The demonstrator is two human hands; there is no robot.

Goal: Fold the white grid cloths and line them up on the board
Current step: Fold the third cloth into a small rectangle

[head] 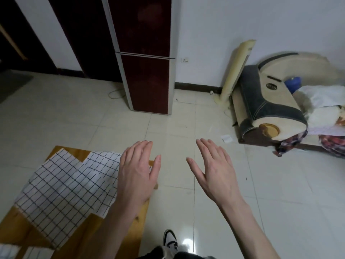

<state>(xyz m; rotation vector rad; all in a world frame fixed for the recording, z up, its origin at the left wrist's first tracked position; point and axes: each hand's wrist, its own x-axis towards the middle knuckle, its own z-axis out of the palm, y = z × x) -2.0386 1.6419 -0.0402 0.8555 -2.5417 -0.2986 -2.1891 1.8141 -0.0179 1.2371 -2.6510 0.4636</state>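
Both hands empty, fingers straight and released: left hand hovers over right edge of board, right hand over floor tiles, centre frame. Grid cloths lie overlapped on board, lower left. Looks between folds; next needs reaching left and squaring them in a row.

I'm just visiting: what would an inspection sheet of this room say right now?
Surface: yellow wooden board lying on pale tiled floor.
Job's things: white black-grid cloths overlapping on the board.
Clutter: white paper scrap on the floor.
Hands: left hand and right hand both open, fingers straight, holding nothing.
Cables: thin cord beside the dark red fridge.
Surroundings: beige sofa, white wall, wall socket.
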